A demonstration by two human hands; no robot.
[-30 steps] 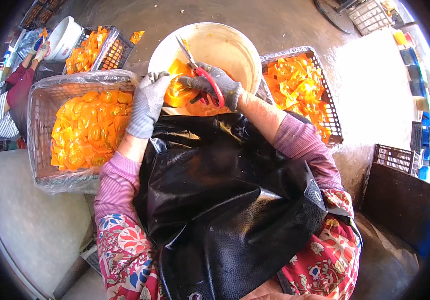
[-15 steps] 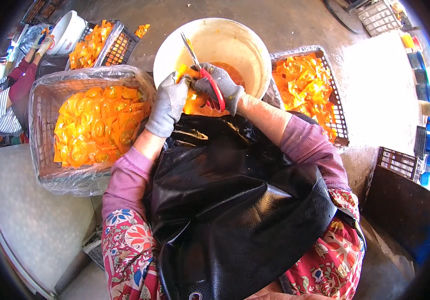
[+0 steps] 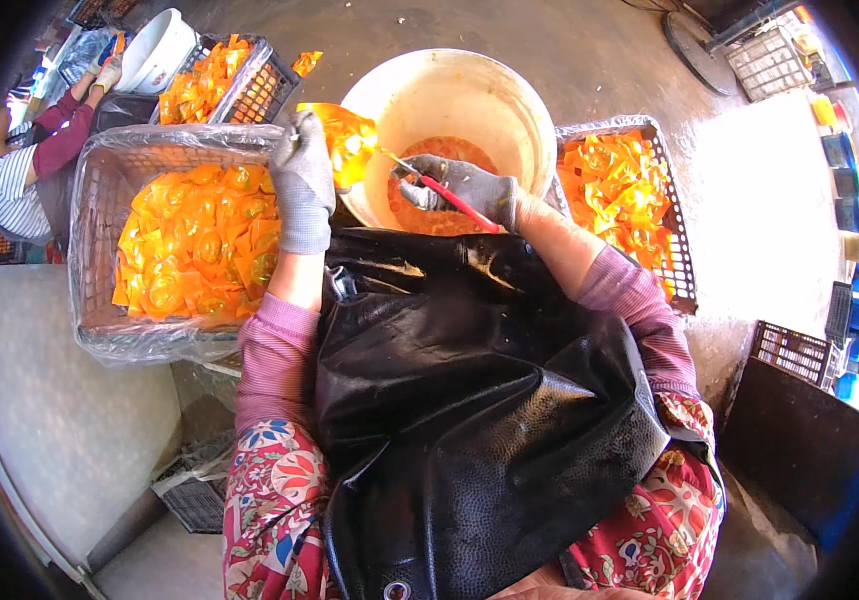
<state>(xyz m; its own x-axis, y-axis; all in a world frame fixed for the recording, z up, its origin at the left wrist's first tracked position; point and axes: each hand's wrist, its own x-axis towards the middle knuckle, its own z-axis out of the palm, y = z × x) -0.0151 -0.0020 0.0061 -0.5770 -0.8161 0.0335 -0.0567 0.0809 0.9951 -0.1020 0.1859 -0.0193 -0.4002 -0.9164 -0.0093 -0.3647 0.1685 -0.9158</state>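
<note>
In a grey glove, my left hand [image 3: 304,175] pinches an orange glossy packet [image 3: 348,140] by its upper left part, above the near left rim of a cream bucket [image 3: 390,90]. My right hand [image 3: 465,190], also gloved in grey, grips red-handled scissors [image 3: 450,195], whose tip is at the packet's lower right side. Orange, wet-looking stuff [image 3: 430,215] lies at the bottom of the bucket. A plastic-lined crate [image 3: 95,235] heaped with similar packets stands to the left, and another packet-filled crate [image 3: 688,285] stands to the right. A black apron [image 3: 490,420] covers my lap.
At upper left, a co-worker [image 3: 40,170] with gloved hands sits beside a white tub [image 3: 158,55] and another crate [image 3: 268,88] of packets. At upper right are a light crate [image 3: 765,60] and a round metal base [image 3: 700,60]. A dark panel [image 3: 800,440] stands at the right.
My left hand has risen and moved away from my right, lifting the packet into full view. The scissors now slant down to the right, their blades low at the packet's edge instead of pointing up.
</note>
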